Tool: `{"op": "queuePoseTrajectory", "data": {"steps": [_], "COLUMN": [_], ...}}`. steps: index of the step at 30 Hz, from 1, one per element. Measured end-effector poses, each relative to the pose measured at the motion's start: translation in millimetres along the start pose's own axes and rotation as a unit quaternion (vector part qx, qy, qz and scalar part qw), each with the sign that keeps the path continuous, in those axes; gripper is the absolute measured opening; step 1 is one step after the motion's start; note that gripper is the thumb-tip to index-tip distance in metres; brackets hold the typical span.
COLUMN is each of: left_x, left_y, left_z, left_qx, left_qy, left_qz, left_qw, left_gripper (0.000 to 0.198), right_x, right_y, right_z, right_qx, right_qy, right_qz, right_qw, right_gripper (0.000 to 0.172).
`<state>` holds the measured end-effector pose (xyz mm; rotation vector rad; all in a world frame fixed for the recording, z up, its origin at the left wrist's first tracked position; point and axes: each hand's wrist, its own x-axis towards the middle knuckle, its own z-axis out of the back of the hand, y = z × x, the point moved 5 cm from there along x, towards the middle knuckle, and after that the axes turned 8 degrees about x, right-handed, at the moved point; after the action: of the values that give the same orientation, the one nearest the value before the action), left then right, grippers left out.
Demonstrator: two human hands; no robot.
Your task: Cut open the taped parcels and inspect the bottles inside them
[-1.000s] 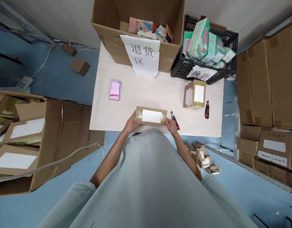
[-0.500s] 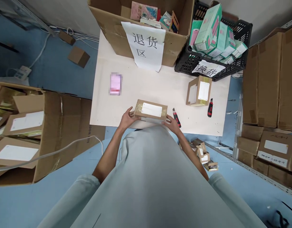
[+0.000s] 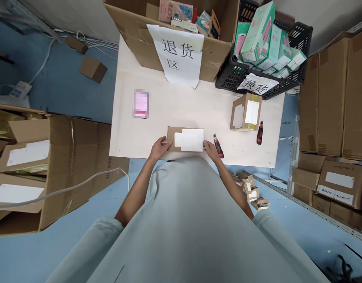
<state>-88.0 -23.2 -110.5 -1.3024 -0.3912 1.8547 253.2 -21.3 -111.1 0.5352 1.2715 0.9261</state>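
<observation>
Parcel (image 3: 185, 138) sits flat on the table (image 3: 169, 106), at the near edge, dead centre in front of the person. White label side faces up. Long axis runs left-right, parallel to the table's front edge; short ends point at the hands.

Left hand (image 3: 160, 146) clamps the left end, thumb on top. Right hand (image 3: 211, 149) pinches the near right corner. Both are closed on the parcel, not just resting, as far as I can tell.

Step, my read: parcel set down and being squared up, label exposed for checking or opening. The seam isn't visible from here, so I can't tell whether it's taped.

A next move calls for one hand to pin the parcel and the other to come free. The red-and-black knife (image 3: 218, 146) lies just beside the right hand, tilted with its tip away from the person.

Further out: small box (image 3: 245, 112) and second knife (image 3: 260, 133) to the right, blurred pink item (image 3: 140, 103) to the left. Big carton (image 3: 216, 59) with a paper sign and black crate (image 3: 228, 78) of green boxes at the far edge.
</observation>
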Motion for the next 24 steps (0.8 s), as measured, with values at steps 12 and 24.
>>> {"op": "queuePoseTrajectory", "data": {"steps": [12, 24], "left_x": [4.2, -6.9], "left_y": [27.3, -17.6], "left_z": [-8.1, 32.1], "left_qx": [-0.004, -0.085], "left_qy": [0.064, -0.036], "left_qz": [0.006, -0.068], "left_qw": [0.998, 0.993], "left_gripper": [0.083, 0.072], "right_x": [-25.2, -14.7], "right_y": [-16.5, 35.4], "right_z": [-1.8, 23.6], "right_qx": [0.008, 0.019], "right_qy": [0.054, -0.039], "right_qz": [-0.012, 0.068], "right_qw": [0.998, 0.997], "right_gripper": [0.046, 0.038]}}
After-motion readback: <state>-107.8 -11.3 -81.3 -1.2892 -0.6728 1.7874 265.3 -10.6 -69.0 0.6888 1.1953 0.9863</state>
